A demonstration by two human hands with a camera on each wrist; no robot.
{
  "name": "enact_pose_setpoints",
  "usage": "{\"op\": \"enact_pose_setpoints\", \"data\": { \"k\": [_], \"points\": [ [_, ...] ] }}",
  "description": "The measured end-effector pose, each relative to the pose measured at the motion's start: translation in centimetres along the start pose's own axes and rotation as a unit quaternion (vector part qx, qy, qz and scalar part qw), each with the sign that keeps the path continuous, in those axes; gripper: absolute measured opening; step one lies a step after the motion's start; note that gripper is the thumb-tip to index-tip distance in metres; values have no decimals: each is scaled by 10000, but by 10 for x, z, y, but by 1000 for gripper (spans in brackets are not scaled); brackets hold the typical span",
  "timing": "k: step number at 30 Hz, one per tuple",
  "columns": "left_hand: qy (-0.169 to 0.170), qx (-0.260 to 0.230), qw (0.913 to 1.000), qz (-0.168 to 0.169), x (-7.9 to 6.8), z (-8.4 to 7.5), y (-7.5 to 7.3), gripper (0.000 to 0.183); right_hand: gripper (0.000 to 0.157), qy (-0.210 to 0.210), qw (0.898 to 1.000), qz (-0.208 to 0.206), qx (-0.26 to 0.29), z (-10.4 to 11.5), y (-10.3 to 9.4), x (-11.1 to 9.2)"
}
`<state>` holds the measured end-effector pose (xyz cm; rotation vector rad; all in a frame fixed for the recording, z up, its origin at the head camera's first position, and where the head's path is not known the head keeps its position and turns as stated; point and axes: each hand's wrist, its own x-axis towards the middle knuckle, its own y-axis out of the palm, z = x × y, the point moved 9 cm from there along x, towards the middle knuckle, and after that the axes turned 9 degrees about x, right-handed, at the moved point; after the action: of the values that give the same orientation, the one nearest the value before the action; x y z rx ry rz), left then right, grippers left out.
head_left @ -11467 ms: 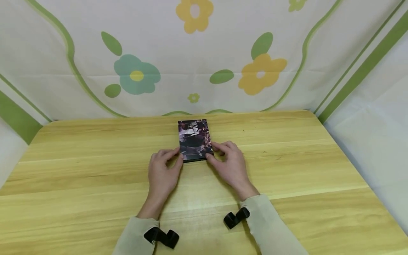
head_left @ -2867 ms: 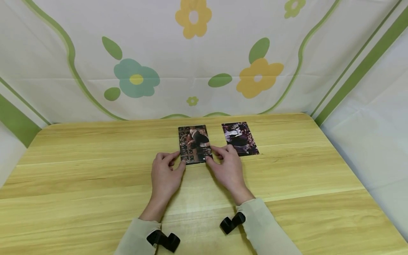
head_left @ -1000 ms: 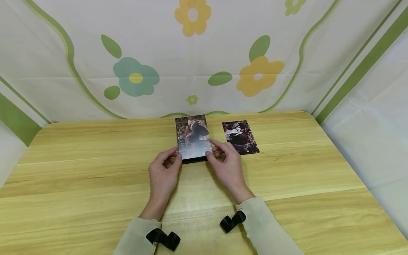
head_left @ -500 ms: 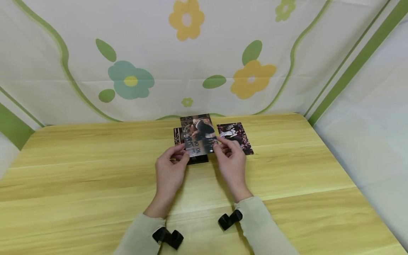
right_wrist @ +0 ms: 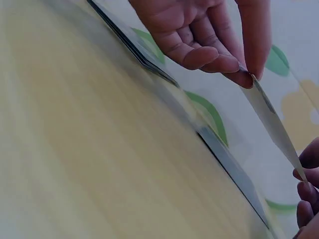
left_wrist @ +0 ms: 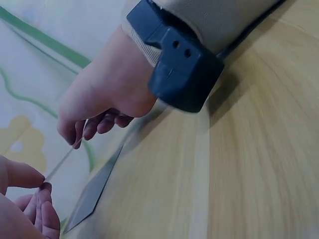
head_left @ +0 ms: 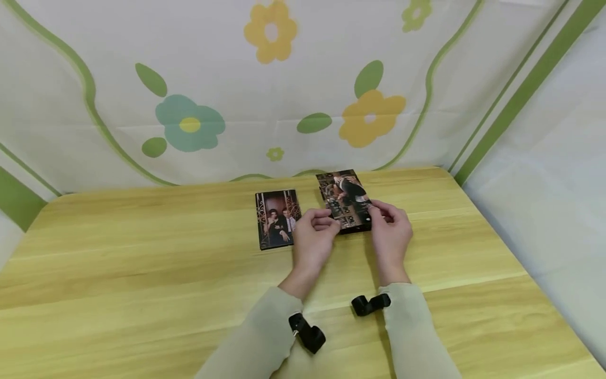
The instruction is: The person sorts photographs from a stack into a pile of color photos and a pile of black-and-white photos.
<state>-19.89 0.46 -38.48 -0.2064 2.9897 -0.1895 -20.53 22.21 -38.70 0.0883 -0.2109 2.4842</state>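
Observation:
Between both hands a photo card (head_left: 344, 202) is pinched at its near corners, raised above the table. My left hand (head_left: 313, 238) grips its left near corner, and my right hand (head_left: 392, 234) its right side. Beneath it lies another photo card (right_wrist: 232, 172), mostly covered in the head view; the right wrist view shows a gap between the two. To the left is a stack of photo cards (head_left: 276, 223), whose top picture has two people in dark clothes by an ornate gate. The left forearm angles across in front of this stack.
The wooden table (head_left: 156, 295) reaches back to a white flowered cloth (head_left: 265, 95), which also hangs at both sides. Black wrist cameras (head_left: 307, 332) sit on both sleeves.
The hands have lifted the top photo card off the stack and carried it right, over the card laid there before. The stack now shows a different picture.

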Motion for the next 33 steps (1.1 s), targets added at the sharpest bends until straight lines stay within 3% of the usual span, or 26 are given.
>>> {"op": "enact_pose_setpoints", "data": {
  "k": [7, 18, 33],
  "points": [
    [62, 152, 9999, -1, 4, 4, 18, 21, 24, 276, 9995, -99, -87, -11, -10, 7],
    [215, 1157, 9930, -112, 7, 4, 21, 23, 26, 153, 9951, 160, -968, -15, -3, 9],
    [418, 1739, 9838, -73, 7, 1, 22, 27, 26, -35, 9861, 512, -1580, -14, 4, 8]
  ]
}}
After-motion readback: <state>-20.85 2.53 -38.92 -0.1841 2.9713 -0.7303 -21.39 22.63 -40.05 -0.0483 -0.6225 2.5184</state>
